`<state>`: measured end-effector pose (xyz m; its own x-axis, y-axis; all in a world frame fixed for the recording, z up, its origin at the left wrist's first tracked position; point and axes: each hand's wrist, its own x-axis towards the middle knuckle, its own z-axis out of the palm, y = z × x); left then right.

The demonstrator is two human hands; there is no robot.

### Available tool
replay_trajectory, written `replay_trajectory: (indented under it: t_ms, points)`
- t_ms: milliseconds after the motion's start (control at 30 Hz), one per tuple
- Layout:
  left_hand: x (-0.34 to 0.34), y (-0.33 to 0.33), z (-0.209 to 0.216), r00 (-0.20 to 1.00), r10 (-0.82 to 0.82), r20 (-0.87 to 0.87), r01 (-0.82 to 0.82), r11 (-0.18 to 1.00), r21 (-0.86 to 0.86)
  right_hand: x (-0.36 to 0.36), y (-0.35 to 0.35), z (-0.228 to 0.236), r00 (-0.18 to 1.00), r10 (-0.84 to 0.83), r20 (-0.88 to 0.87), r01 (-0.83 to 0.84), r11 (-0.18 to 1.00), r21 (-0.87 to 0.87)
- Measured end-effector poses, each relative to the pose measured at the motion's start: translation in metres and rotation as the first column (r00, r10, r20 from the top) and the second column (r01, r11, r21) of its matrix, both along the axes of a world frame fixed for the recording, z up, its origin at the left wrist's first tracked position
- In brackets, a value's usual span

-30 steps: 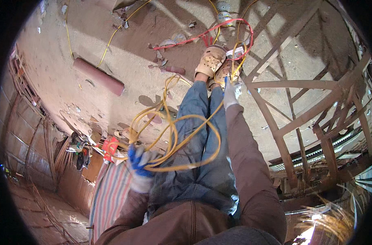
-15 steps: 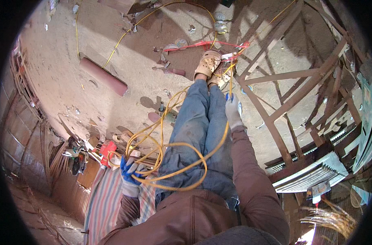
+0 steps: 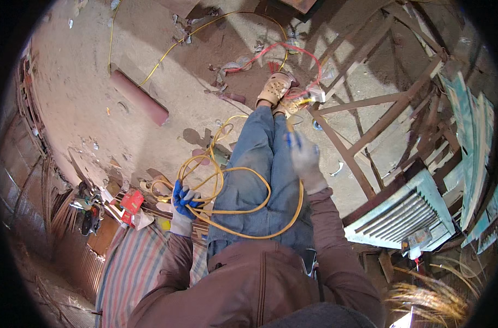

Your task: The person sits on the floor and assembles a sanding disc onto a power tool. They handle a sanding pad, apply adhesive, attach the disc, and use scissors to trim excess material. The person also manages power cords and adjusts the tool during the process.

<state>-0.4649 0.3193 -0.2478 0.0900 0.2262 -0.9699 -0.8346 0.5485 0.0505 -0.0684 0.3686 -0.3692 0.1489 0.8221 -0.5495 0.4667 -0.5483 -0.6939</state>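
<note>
Loops of yellow cable [image 3: 254,236] hang over my lap, their coils gathered in my left hand [image 3: 183,203]. That hand wears a grey and blue glove, its fingers closed round the cable. My right hand [image 3: 305,157], gloved alike and smeared by motion, grips the same cable above my knees. One stretch of it dangles from that hand and loops across to the left coils. Near my feet hangs a white block-shaped fitting [image 3: 316,95], with the yellow cable and a red cord [image 3: 319,65] running to it. My beige clogs [image 3: 273,87] are just behind the fitting.
A brown metal frame [image 3: 377,101] stands at the right, near a pale louvred panel [image 3: 396,212]. A reddish-brown pipe [image 3: 139,98] lies on the floor at the left. Beside my left arm are a striped cloth [image 3: 131,268] and a red box [image 3: 132,203]. Debris lies about.
My right hand has shifted slightly down and left with the cable. The white fitting has swung, and the red cord now bows upward in an arc. The loops at my left hand have changed shape.
</note>
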Motion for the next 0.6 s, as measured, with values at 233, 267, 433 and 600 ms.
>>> replay_trajectory:
  t_ms: [233,267,433,600]
  points:
    - [-0.02,-0.008,0.033,0.997,0.069,0.035,-0.074,0.983,0.167,-0.016,0.04,0.08,0.975,-0.107,-0.193,0.123,0.99,0.072]
    - [-0.039,-0.024,0.036,0.969,0.057,-0.239,-0.038,0.996,0.082,-0.026,0.043,0.107,0.985,0.062,-0.163,-0.047,0.994,0.098]
    - [-0.114,-0.046,0.113,0.889,0.181,-0.42,-0.051,0.952,0.303,-0.057,0.033,0.126,0.912,0.409,-0.026,-0.41,0.912,-0.026]
    - [-0.19,-0.064,0.194,0.479,0.263,-0.837,0.04,0.946,0.32,-0.097,0.047,0.164,0.849,0.486,-0.209,-0.451,0.871,0.194]
